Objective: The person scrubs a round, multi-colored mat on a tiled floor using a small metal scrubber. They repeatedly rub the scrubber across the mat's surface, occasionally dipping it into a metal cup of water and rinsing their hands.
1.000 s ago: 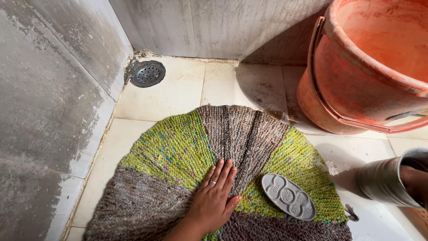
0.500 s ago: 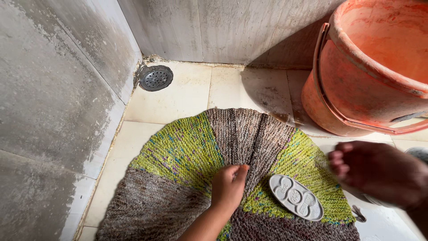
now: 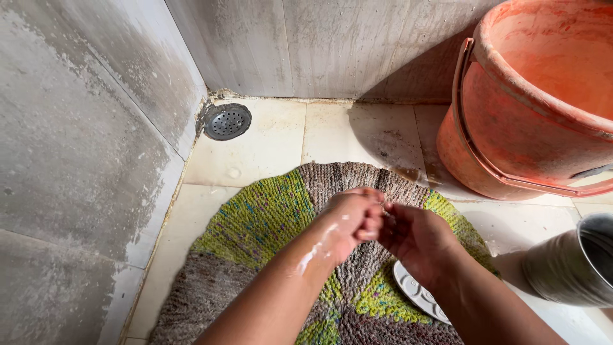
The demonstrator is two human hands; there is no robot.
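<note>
Soapy white lather streaks the left hand (image 3: 348, 217), loosely curled and empty, its fingers met by the half-open, empty right hand (image 3: 415, 239) above the knitted mat (image 3: 255, 220). Rubbing is best kept over the mat, clear of the soap bar (image 3: 415, 295) lying beneath.

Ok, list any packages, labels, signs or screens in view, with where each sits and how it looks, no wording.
Soap bar: the only marked thing; pale grey oval with raised embossed marks, lying on the green and brown knitted mat, partly hidden under the right hand.
No packages, signs or screens.
</note>
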